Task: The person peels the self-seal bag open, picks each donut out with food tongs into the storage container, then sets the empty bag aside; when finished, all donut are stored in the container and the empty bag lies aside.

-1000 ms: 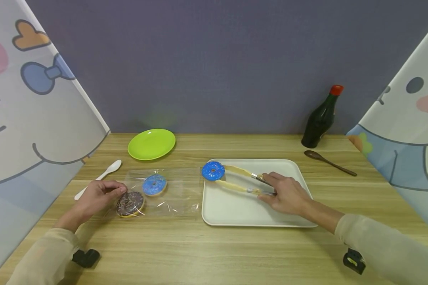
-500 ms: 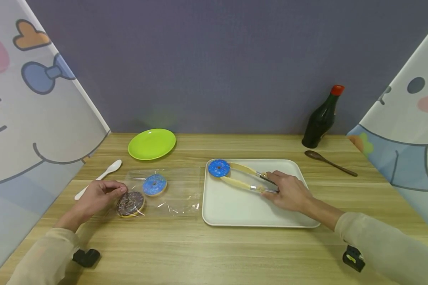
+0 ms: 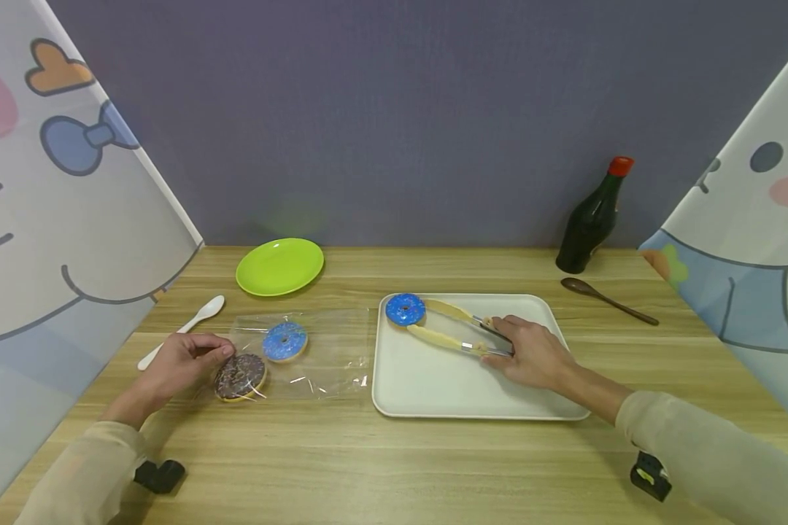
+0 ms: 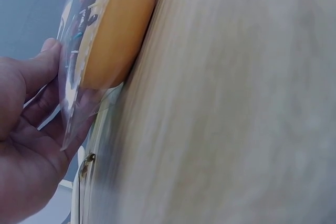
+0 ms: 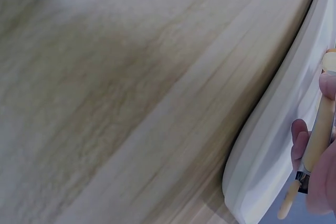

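Note:
My left hand (image 3: 186,368) pinches the left end of a clear plastic bag (image 3: 335,350). Inside lie a chocolate donut (image 3: 240,376) with sprinkles, close to the fingers, and a pale-looking blue donut (image 3: 285,341). The left wrist view shows the thumb on the film beside the chocolate donut's orange base (image 4: 118,35). With my right hand (image 3: 528,357) I grip a pair of tongs (image 3: 440,339), cream tips and metal arms. The tips reach a bright blue donut (image 3: 405,310) at the far left corner of the white tray (image 3: 473,397); how firmly they touch it is unclear.
Behind the bag sits a green plate (image 3: 279,267); a white spoon (image 3: 193,319) lies left of the bag. At the back right stands a dark bottle (image 3: 589,222) with a red cap, with a brown wooden spoon (image 3: 607,300) in front. A grey wall closes off the back.
The bright blue donut and the tongs have shifted slightly right and away, from over the tray's left edge to inside its corner. They are nearly still over the last half second. My left hand stays put.

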